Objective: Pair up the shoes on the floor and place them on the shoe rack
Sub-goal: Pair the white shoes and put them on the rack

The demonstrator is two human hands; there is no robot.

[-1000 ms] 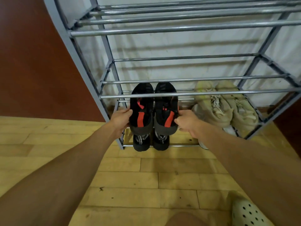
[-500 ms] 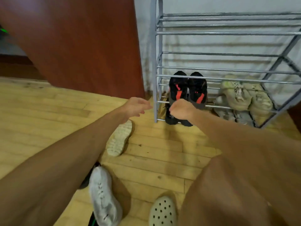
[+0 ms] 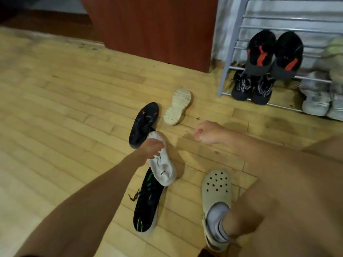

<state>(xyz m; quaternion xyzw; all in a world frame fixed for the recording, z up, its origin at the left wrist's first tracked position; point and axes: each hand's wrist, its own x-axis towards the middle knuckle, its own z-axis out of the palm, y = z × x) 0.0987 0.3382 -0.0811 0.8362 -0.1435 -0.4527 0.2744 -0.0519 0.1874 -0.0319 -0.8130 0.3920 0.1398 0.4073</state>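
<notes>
Four pairs seem placed on the shoe rack; four shoes lie on the floor. Left hand fingers are closing on the white sneaker, grasp unclear; right hand is curled, empty

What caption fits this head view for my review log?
Left hand reaching onto a white sneaker among loose shoes on the floor; right hand empty, shoe rack partly filled.

A pale clog with little round holes sits on the yellow wood floor, with a grey sock inside it. Far behind the clog stands a big red-brown cabinet, beside a white wall.
</notes>
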